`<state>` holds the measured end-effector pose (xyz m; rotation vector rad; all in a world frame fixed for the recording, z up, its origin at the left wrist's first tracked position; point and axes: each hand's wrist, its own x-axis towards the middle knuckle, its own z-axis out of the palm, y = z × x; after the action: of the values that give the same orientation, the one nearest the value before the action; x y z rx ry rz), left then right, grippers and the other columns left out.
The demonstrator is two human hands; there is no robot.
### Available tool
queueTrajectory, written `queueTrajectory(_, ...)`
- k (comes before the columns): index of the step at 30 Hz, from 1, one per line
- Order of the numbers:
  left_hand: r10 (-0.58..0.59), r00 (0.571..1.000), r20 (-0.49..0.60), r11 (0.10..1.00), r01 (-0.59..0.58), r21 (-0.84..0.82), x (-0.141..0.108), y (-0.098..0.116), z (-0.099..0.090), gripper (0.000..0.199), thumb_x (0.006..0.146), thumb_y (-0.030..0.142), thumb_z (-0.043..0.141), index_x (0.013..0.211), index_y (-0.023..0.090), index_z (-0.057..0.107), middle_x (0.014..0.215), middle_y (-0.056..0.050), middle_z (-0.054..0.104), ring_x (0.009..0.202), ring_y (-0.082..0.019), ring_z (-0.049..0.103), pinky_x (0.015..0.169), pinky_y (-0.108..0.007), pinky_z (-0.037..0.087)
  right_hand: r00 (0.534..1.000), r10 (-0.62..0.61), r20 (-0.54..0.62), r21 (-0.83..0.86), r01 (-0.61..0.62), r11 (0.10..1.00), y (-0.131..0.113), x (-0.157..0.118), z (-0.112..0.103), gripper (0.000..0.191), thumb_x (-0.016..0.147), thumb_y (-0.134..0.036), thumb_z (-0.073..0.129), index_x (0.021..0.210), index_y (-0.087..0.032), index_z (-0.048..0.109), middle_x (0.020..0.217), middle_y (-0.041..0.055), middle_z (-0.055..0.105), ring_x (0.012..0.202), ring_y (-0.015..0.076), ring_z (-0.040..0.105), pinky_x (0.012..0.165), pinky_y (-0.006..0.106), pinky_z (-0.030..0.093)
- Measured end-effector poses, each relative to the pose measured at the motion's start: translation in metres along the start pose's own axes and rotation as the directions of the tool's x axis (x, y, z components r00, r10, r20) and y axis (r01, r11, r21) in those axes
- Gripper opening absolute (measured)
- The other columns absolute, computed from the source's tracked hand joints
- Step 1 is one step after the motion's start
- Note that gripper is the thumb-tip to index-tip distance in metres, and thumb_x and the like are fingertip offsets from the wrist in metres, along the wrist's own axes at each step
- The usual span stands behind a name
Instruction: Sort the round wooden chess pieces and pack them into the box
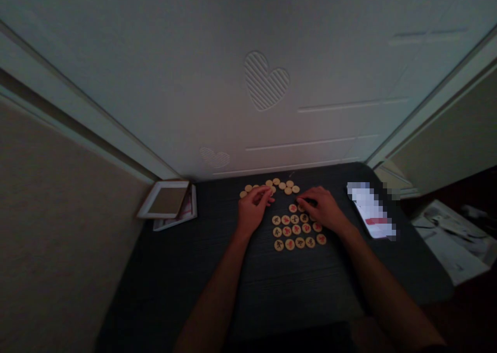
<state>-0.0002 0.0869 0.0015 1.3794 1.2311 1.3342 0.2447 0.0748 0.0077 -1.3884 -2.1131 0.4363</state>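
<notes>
Round wooden Chinese chess pieces (296, 229) with red and black characters lie face up in rows on the dark table. Behind them, several plain-looking pieces (282, 186) lie loosely grouped. My left hand (253, 206) is at the left end of this loose group, its fingers curled together and covering part of it; whether a piece is in them I cannot make out. My right hand (321, 206) is over the back right of the rows, thumb and fingers drawn together beside a red-marked piece (292, 208). It hides some pieces and whatever its fingertips hold.
A phone (370, 210) with a lit, blurred-out screen lies on the right of the table (174, 280). Stacked shallow trays or frames (193, 209) sit at the back left. A white panel with embossed hearts (267, 81) rises behind the table. White items (452, 239) lie beyond its right edge.
</notes>
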Motion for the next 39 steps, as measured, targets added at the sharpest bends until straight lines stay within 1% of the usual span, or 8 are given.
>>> queueTrajectory(7, -0.130, 0.988, 0.088, 0.973, 0.144, -0.182, -0.001, 0.004, 0.003, 0.039, 0.087, 0.045, 0.073, 0.112, 0.015, 0.070, 0.106, -0.011, 0.078, 0.090, -0.025, 0.078, 0.080, -0.039, 0.066, 0.996, 0.028, -0.080, -0.008, -0.028, 1.000, -0.002, -0.001, -0.002, 0.021, 0.098, -0.037, 0.058, 0.096, -0.025, 0.076, 0.092, 0.0041, 0.076, 0.087, 0.0233, 0.065, 0.084, 0.040, 0.047)
queueTrajectory(13, -0.119, 0.983, 0.137, 0.967, 0.146, -0.210, 0.000, -0.003, 0.001, 0.042, 0.087, 0.043, 0.073, 0.119, 0.017, 0.067, 0.119, -0.013, 0.074, 0.102, -0.027, 0.075, 0.087, -0.042, 0.064, 0.994, 0.055, -0.095, -0.017, -0.057, 0.998, -0.005, -0.001, -0.005, 0.022, 0.099, -0.037, 0.057, 0.096, -0.025, 0.075, 0.093, 0.0041, 0.076, 0.088, 0.0238, 0.064, 0.082, 0.039, 0.047)
queueTrajectory(18, -0.095, 0.987, 0.126, 0.976, 0.118, -0.184, 0.000, -0.004, 0.001, 0.039, 0.084, 0.042, 0.076, 0.113, 0.017, 0.068, 0.112, -0.011, 0.076, 0.098, -0.027, 0.076, 0.086, -0.042, 0.064, 0.986, 0.072, -0.148, -0.021, -0.076, 0.997, -0.007, -0.001, -0.008, 0.024, 0.099, -0.038, 0.057, 0.095, -0.024, 0.076, 0.092, 0.0051, 0.076, 0.087, 0.0244, 0.065, 0.082, 0.040, 0.048)
queueTrajectory(21, -0.087, 0.989, 0.123, 0.978, 0.108, -0.178, 0.000, -0.005, 0.002, 0.035, 0.082, 0.041, 0.078, 0.106, 0.017, 0.069, 0.107, -0.009, 0.077, 0.096, -0.026, 0.077, 0.090, -0.042, 0.063, 0.981, 0.092, -0.172, -0.020, -0.097, 0.995, -0.005, -0.001, -0.009, 0.025, 0.099, -0.038, 0.056, 0.094, -0.023, 0.076, 0.093, 0.0054, 0.077, 0.088, 0.0251, 0.065, 0.083, 0.040, 0.048)
queueTrajectory(26, -0.073, 0.992, 0.105, 0.976, 0.093, -0.195, 0.001, -0.007, 0.002, 0.034, 0.078, 0.039, 0.082, 0.099, 0.019, 0.064, 0.094, -0.006, 0.078, 0.089, -0.022, 0.077, 0.091, -0.042, 0.061, 0.974, 0.116, -0.193, -0.017, -0.122, 0.992, -0.002, -0.002, -0.008, 0.025, 0.098, -0.039, 0.057, 0.095, -0.023, 0.075, 0.095, 0.0057, 0.077, 0.091, 0.0256, 0.065, 0.084, 0.040, 0.049)
queueTrajectory(29, -0.066, 0.993, 0.101, 0.986, 0.080, -0.144, 0.000, -0.007, 0.002, 0.030, 0.077, 0.039, 0.082, 0.096, 0.020, 0.068, 0.093, -0.005, 0.078, 0.088, -0.021, 0.076, 0.089, -0.040, 0.061, 0.977, 0.117, -0.181, -0.021, -0.122, 0.992, -0.002, -0.002, -0.008, 0.025, 0.098, -0.039, 0.056, 0.095, -0.023, 0.075, 0.096, 0.0054, 0.077, 0.090, 0.0251, 0.066, 0.083, 0.039, 0.049)
queueTrajectory(32, -0.048, 0.989, 0.139, 0.998, 0.053, -0.031, -0.002, -0.003, 0.002, 0.025, 0.080, 0.040, 0.079, 0.096, 0.021, 0.074, 0.097, -0.005, 0.078, 0.091, -0.022, 0.075, 0.086, -0.039, 0.061, 0.976, 0.122, -0.178, -0.023, -0.128, 0.992, -0.003, -0.002, -0.008, 0.025, 0.098, -0.040, 0.056, 0.094, -0.024, 0.075, 0.096, 0.0051, 0.077, 0.090, 0.0249, 0.066, 0.082, 0.039, 0.049)
queueTrajectory(39, 0.051, 0.958, 0.281, 0.953, -0.131, 0.273, -0.008, 0.006, 0.003, 0.018, 0.086, 0.039, 0.073, 0.098, 0.026, 0.076, 0.093, -0.003, 0.076, 0.084, -0.019, 0.070, 0.079, -0.036, 0.057, 0.976, 0.117, -0.183, -0.022, -0.123, 0.992, -0.003, -0.001, -0.008, 0.026, 0.098, -0.040, 0.056, 0.093, -0.024, 0.076, 0.093, 0.0062, 0.077, 0.088, 0.0257, 0.066, 0.081, 0.041, 0.049)
